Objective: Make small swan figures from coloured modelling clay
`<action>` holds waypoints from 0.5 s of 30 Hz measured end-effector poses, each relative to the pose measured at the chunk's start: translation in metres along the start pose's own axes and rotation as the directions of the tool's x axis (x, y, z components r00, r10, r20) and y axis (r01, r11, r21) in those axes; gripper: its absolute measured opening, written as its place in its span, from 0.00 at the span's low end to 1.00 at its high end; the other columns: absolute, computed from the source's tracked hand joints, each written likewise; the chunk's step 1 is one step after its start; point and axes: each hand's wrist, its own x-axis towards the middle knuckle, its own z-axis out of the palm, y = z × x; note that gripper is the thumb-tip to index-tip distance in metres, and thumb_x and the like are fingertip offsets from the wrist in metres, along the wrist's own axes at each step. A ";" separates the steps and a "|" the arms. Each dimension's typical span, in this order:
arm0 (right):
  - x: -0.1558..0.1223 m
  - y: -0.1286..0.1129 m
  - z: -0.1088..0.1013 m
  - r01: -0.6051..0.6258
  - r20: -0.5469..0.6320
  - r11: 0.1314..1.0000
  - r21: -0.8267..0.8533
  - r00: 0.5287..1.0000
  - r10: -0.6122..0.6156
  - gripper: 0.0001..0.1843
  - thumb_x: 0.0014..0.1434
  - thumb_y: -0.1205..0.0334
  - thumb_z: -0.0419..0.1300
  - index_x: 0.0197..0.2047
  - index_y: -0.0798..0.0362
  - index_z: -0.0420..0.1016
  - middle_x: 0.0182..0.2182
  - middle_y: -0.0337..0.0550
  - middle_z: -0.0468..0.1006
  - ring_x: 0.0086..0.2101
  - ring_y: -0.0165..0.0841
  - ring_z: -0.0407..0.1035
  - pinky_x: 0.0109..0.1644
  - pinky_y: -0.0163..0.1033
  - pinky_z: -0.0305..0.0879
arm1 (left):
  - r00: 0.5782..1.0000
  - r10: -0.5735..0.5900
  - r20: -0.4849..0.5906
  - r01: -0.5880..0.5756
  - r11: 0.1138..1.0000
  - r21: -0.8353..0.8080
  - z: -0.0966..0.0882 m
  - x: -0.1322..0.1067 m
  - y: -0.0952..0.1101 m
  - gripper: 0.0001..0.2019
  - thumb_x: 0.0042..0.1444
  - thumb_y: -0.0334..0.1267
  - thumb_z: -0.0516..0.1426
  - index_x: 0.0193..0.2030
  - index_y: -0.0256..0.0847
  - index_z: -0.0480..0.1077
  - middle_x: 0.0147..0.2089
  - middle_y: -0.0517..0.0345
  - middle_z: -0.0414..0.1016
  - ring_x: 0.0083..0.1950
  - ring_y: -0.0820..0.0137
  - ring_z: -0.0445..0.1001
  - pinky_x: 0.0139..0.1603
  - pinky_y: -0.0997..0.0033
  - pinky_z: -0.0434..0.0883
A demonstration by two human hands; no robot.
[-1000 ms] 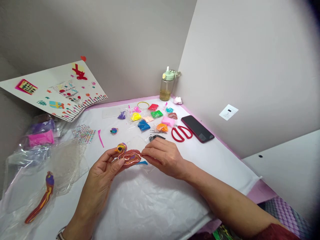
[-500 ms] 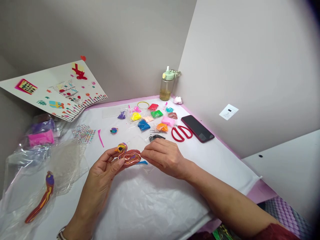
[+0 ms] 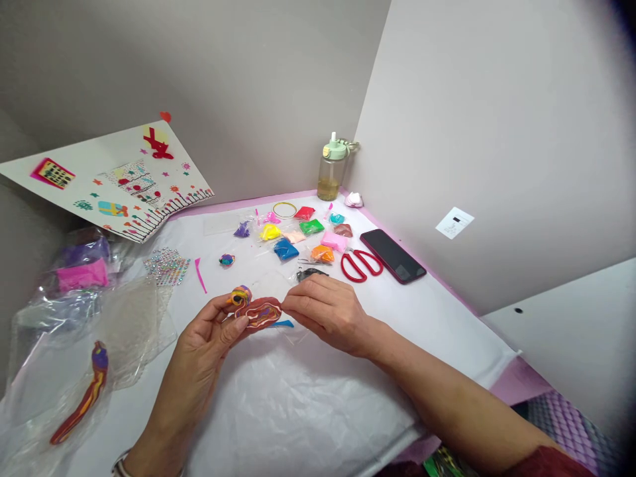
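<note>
A clay bird [image 3: 262, 313] with a brown body, white and purple swirls and a striped round head is held above the table. My left hand [image 3: 211, 334] grips it from the left, thumb on the front of the body. At the bird's right end, the fingertips of my right hand [image 3: 328, 308] are pinched together, touching the clay edge. A blue plastic modelling tool [image 3: 283, 324] shows just below the bird, between the hands. Behind my right hand lies a packet of black clay [image 3: 311, 273], partly covered.
Several coloured clay packets [image 3: 286, 249], red scissors [image 3: 362, 265] and a phone [image 3: 392, 256] lie beyond my hands. A bottle [image 3: 331, 169] stands at the back. To the left are rhinestones [image 3: 167, 266], a pink tool [image 3: 200, 275], plastic sheets and a long striped clay piece [image 3: 82, 401]. A decorated board [image 3: 109, 182] leans behind.
The bird has turned slightly in my left hand, and its head has tilted a little to the left. My right hand stays almost in place at the tail end.
</note>
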 end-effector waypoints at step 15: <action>-0.003 0.003 0.000 0.004 0.019 1.000 -0.025 1.000 -0.004 0.06 0.66 0.71 0.58 0.45 0.56 0.75 0.36 0.44 0.81 0.36 0.32 0.71 0.39 0.37 0.69 | 0.998 -0.034 0.045 0.033 0.999 0.012 0.000 0.000 0.001 0.14 0.55 0.40 0.66 0.48 0.43 0.73 0.51 0.54 0.81 0.55 0.57 0.79 0.62 0.59 0.71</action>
